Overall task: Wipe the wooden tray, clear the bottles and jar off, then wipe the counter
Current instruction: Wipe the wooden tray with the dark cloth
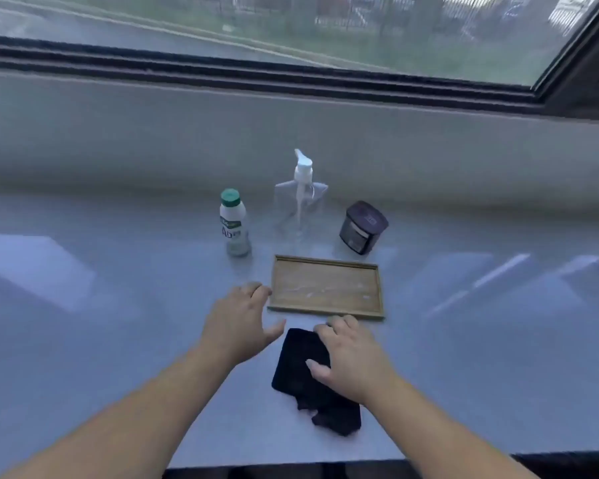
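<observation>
- Right hand (350,361) flat on black cloth (301,371), fingers spread, pressing, not gripping; likely about to gather it.
- Left hand (239,323) open, empty, beside tray (325,288), perhaps to steady it.
- Bottles (234,226), jar (362,226) behind tray on tabletop (464,357).

You stand at a home's window ledge, a pale grey glossy counter (464,340) beneath a wide dark-framed window (291,74) facing grass and road, a clear plastic pump dispenser bottle (301,195), a dark lidded jar (363,227), household toiletries lined up.
</observation>
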Available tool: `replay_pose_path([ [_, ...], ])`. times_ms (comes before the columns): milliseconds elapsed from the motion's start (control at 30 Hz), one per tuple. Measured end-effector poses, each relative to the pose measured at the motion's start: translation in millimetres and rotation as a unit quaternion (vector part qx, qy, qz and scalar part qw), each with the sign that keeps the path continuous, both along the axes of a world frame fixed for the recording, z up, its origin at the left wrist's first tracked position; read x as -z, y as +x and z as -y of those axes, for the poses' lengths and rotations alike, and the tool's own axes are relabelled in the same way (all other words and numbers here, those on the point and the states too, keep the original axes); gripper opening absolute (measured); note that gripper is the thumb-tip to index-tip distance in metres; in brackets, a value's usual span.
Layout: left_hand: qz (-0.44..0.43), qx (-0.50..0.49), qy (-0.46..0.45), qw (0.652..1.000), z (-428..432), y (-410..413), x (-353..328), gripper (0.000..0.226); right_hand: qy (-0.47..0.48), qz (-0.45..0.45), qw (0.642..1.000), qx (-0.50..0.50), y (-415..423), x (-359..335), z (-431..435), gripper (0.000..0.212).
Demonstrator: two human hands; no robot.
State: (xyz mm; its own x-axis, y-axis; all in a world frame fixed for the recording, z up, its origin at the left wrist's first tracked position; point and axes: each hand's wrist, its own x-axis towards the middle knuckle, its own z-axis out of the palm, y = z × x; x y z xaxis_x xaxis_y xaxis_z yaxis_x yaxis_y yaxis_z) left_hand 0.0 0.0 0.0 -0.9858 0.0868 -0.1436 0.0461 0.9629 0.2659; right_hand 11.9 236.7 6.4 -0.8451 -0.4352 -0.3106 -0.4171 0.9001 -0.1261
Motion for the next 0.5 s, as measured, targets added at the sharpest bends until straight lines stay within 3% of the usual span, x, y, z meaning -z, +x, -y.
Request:
replay_pose_path([
  [200,0.035,-0.01,-0.014,0.999,-15,10,64,0.088,0.037,0.065,0.994,-0.082,36,72,-15,0.081],
  [400,-0.001,-0.034,0.015,0.999,-22,10,98,0.077,-0.062,-0.03,0.994,-0.089,28,92,-25,0.039],
  [500,-0.012,-0.043,0.015,0.999,-26,3,105,0.077,-0.167,0.012,0.985,0.034,10,82,-31,0.03],
])
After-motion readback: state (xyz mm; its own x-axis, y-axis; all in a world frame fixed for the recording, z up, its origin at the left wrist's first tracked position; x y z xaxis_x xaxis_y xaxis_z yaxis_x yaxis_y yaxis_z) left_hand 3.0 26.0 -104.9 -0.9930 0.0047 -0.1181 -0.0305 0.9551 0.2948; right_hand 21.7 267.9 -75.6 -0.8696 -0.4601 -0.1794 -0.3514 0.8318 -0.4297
